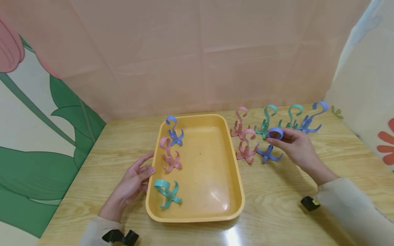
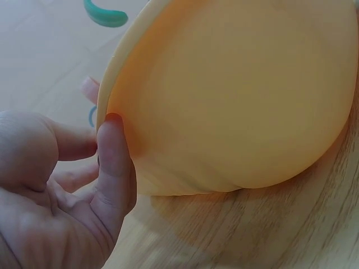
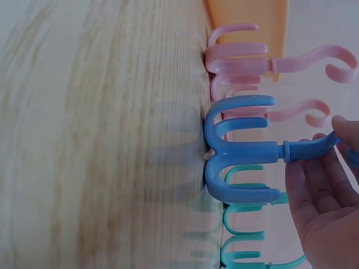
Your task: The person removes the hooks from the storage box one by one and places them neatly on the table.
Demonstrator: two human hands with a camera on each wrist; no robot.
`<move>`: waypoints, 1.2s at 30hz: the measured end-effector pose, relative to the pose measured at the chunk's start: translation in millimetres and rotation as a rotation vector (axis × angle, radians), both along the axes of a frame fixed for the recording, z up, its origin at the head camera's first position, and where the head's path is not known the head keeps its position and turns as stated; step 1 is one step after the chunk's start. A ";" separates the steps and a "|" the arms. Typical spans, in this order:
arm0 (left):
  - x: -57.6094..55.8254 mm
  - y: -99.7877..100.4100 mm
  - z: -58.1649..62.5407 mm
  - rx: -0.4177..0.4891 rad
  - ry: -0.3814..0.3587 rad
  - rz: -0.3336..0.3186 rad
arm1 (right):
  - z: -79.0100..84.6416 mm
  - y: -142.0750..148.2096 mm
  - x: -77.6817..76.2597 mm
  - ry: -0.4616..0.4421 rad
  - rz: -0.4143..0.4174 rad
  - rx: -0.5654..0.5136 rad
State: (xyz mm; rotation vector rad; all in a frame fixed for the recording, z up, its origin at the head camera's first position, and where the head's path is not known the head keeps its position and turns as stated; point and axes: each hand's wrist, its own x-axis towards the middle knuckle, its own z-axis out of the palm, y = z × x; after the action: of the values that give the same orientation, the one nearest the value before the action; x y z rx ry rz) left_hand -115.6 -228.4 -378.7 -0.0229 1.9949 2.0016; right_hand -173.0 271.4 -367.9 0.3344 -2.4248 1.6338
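My left hand [image 1: 131, 183] pinches the left rim of a yellow tray [image 1: 241, 191]; in the left wrist view the thumb and fingers lie on both sides of the rim [image 2: 124, 47]. With my right hand [image 1: 298, 147] I hold a blue four-prong hook [image 1: 268, 153] by its curled top. It stands upright, its prongs right at the tabletop in the right wrist view, where the same blue hook [image 3: 241, 151] is nearest the camera. Inside the tray, along its left side, lie a blue hook [image 1: 175, 136], a pink hook [image 1: 172, 162] and a teal hook [image 1: 170, 195].
Right of the tray stand two pink hooks [image 1: 238, 129], two green hooks [image 1: 264, 127] and another blue hook [image 1: 307, 123], close together toward the back. A pink-covered wall [image 1: 197, 61] rises behind the wooden table [image 1: 277, 205]. Patterned panels [image 1: 27, 164] flank both sides.
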 end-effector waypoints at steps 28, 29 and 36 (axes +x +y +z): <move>-0.3 -1.9 -2.4 0.025 0.009 -0.017 | 59.0 -16.5 1.7 0.118 0.054 -0.032; -0.4 -1.8 -2.4 0.024 0.009 -0.017 | 64.2 -20.3 2.9 0.121 0.063 -0.047; -1.0 -1.5 -2.3 0.027 0.008 -0.016 | 85.9 -55.7 11.9 0.173 0.208 -0.223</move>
State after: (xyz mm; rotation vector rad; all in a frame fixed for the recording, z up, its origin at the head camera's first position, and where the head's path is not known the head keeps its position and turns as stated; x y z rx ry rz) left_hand -116.6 -229.9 -381.0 0.0065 1.9664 2.0215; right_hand -161.2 215.7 -282.0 0.6790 -2.1166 1.8535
